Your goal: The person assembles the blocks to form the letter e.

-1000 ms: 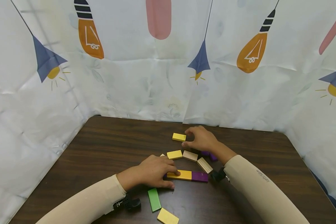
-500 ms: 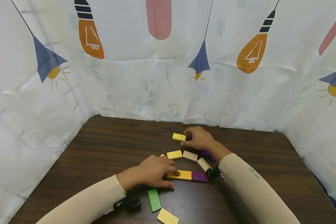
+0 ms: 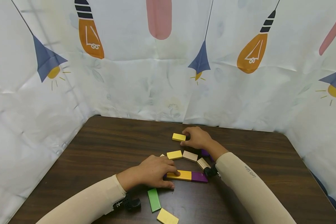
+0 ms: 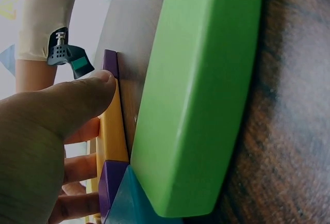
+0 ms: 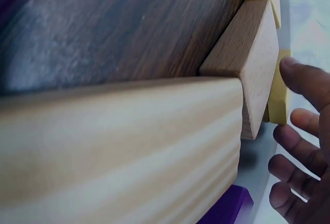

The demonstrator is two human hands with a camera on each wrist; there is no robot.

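My left hand (image 3: 155, 171) rests with loosely bent fingers on the orange block (image 3: 186, 175), which lies in a row with a purple block (image 3: 200, 177). In the left wrist view the thumb lies along that row, beside a large-looking green block (image 4: 193, 95). At the far side my right hand (image 3: 198, 137) hovers by the right end of a yellow block (image 3: 179, 137); its thumb and fingers are spread apart, with no grip visible. Between the hands curve another yellow block (image 3: 174, 155), a plain wooden block (image 3: 190, 156) and a striped wooden block (image 3: 203, 164).
Nearer the body lies a yellow block (image 3: 167, 216), below the green one. A teal block (image 4: 135, 198) touches the green block's end in the left wrist view. Purple blocks (image 3: 205, 152) sit partly behind the right wrist. A patterned cloth (image 3: 145, 90) hangs behind the dark table (image 3: 117, 137).
My right hand and forearm have shifted slightly left, bringing the fingers closer to the far yellow block. The left hand and the blocks stay where they were.
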